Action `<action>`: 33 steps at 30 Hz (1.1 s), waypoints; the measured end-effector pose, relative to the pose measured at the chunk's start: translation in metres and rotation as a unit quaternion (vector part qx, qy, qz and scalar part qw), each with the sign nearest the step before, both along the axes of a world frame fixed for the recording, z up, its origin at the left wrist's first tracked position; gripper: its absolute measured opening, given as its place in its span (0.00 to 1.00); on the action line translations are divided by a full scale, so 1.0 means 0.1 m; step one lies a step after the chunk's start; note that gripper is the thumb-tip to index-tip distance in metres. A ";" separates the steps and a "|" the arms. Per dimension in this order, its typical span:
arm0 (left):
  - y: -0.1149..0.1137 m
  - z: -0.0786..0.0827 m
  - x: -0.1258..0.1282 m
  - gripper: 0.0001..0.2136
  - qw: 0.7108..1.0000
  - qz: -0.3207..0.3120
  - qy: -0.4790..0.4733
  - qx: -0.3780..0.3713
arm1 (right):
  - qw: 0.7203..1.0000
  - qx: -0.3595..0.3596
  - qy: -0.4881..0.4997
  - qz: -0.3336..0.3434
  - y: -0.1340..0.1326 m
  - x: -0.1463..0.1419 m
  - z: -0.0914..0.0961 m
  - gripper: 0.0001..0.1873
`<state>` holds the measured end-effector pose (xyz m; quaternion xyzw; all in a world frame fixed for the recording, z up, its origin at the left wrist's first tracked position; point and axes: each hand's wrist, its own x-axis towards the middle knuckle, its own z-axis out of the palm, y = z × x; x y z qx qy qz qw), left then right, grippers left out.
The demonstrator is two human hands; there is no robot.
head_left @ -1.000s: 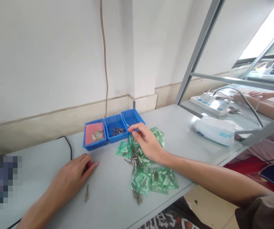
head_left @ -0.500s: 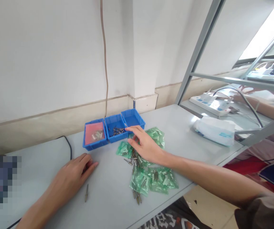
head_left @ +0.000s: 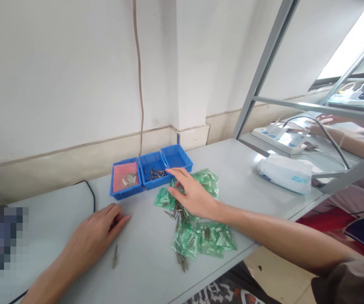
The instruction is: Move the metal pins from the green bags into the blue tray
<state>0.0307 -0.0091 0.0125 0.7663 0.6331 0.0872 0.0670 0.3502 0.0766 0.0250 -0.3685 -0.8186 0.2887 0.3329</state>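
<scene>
A heap of small green plastic packets (head_left: 205,239), each with short metal pins inside, lies on the grey table (head_left: 232,169) just in front of three blue trays. The right hand (head_left: 194,195) now lies low on the far end of the heap, palm down and fingers stretched out and loose, gripping nothing. A second ago it was raised above the heap with thumb and forefinger pinched together near the right tray (head_left: 177,156). Its forefinger now points at the front edge of the middle tray (head_left: 152,165).

The packets are see-through green, crumpled and overlapping. Loose metal pins (head_left: 182,262) poke out at the near edge and beside the hand. The middle tray holds a scatter of dark pins, and the left tray (head_left: 125,179) holds a pink sheet with pale pieces on it.

The left hand (head_left: 97,234) has not moved. It rests palm down on the table, well left of the heap, fingers loosely curled and holding nothing. One single pin (head_left: 115,256) lies just beside it.

Further right sit a white wrapped pack (head_left: 285,172) and a white power strip (head_left: 278,137). Another person's hand (head_left: 325,120) shows beyond a metal frame
</scene>
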 end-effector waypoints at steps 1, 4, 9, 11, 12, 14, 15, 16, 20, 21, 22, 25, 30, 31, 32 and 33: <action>0.00 0.00 0.00 0.20 1.000 -0.002 -0.001 -0.001 | 1.000 -0.001 -0.002 0.002 0.00 0.00 0.00 0.28; 0.00 0.00 -0.01 0.20 1.000 -0.004 0.001 -0.006 | 1.000 0.004 -0.009 0.003 0.00 0.00 0.00 0.29; 0.00 -0.02 -0.01 0.20 1.000 0.001 0.007 -0.003 | 0.999 0.024 -0.025 0.011 -0.01 0.00 0.01 0.30; 0.01 -0.02 0.00 0.20 1.000 0.000 0.004 -0.002 | 0.999 0.028 -0.034 0.013 0.00 0.00 0.00 0.30; 0.01 -0.01 0.00 0.20 1.000 0.000 0.003 -0.002 | 0.999 0.031 -0.039 0.012 0.00 0.00 -0.01 0.30; 0.00 0.00 0.01 0.20 1.000 0.002 0.002 -0.003 | 0.998 0.046 -0.044 0.009 0.00 -0.01 -0.02 0.29; 0.00 0.01 0.01 0.20 1.000 0.002 0.001 -0.002 | 0.997 0.060 -0.044 0.006 -0.01 -0.01 -0.02 0.28; 0.00 0.01 0.01 0.20 1.000 0.001 0.001 -0.001 | 0.996 0.077 -0.043 0.001 -0.01 -0.01 -0.02 0.26; -0.01 0.00 0.01 0.20 1.000 -0.004 0.006 0.005 | 0.986 0.137 -0.089 -0.022 -0.04 -0.01 0.05 0.08; -0.01 0.00 0.01 0.20 1.000 -0.004 0.007 0.005 | 0.984 0.138 -0.115 -0.018 -0.05 -0.01 0.07 0.07; -0.01 0.00 0.01 0.20 1.000 -0.004 0.009 0.004 | 0.981 0.137 -0.136 -0.009 -0.05 -0.01 0.08 0.07; 0.00 -0.01 0.01 0.20 1.000 0.001 0.013 -0.001 | 0.975 0.122 -0.182 0.036 -0.04 -0.01 0.07 0.12; 0.00 -0.01 0.00 0.20 1.000 0.003 0.012 -0.011 | 0.975 0.109 -0.179 0.075 -0.04 -0.03 0.02 0.11; 0.00 -0.02 0.00 0.20 1.000 0.003 0.013 -0.013 | 0.976 0.108 -0.175 0.077 -0.04 -0.03 0.02 0.12; 0.00 -0.02 0.00 0.20 1.000 0.003 0.014 -0.014 | 0.976 0.108 -0.171 0.080 -0.05 -0.03 0.02 0.12; 0.00 -0.02 0.00 0.20 1.000 0.005 0.015 -0.015 | 0.976 0.108 -0.168 0.084 -0.06 -0.03 0.02 0.13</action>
